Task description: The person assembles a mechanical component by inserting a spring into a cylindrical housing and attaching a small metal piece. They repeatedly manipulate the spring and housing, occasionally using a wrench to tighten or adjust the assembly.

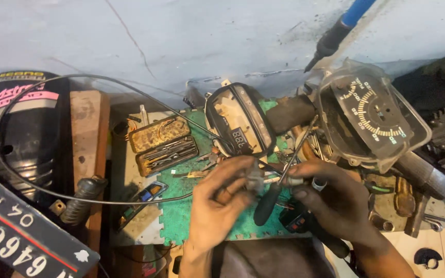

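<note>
small grey part point(256, 180), pinched above green mat point(181, 216)

- Light is dim and cool, strongest on the pale wall point(181, 36) at the top
- The clear gauge cover point(374, 116) carries soft glare along its edge
- Both hands point(217, 203) and the small part between them are smeared by motion blur
- Lower corners fall into deep shadow
- Edges look slightly stretched, fine detail is soft and grainy

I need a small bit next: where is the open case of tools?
In the head view, the open tool case lies left of centre on the green mat, just left of the black oval housing.
</note>
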